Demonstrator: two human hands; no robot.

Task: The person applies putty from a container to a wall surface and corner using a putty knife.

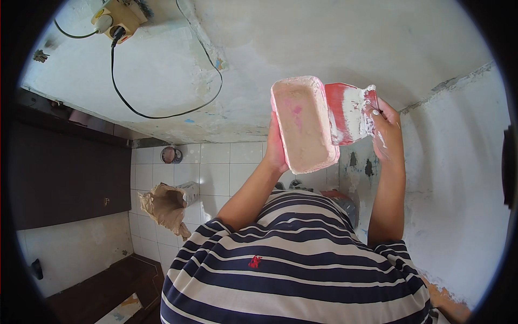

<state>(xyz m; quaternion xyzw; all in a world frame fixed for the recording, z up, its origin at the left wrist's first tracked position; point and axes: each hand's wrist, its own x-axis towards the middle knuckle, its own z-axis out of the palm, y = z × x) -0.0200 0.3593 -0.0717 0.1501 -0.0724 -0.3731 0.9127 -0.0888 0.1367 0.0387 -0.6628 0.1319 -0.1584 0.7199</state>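
My left hand (276, 143) is closed around the left side of a pinkish rectangular tub (303, 124), its fingers partly hidden behind it. The tub is tilted so its inside faces me; a thin coat of pale filler with a few pink patches covers the inside. My right hand (387, 129) grips a wide red filling knife (345, 113) streaked with white filler. The blade's left edge meets or overlaps the tub's right rim; I cannot tell whether they touch. White smears mark the right thumb and fingers.
Patchy plastered walls stand ahead and at the right. A socket block (116, 21) with two plugs and a looping black cable (162, 116) is on the far wall. On the tiled floor (215, 162) are an open brown paper sack (164, 204) and a small round pot (170, 155). Dark furniture (70, 173) stands left.
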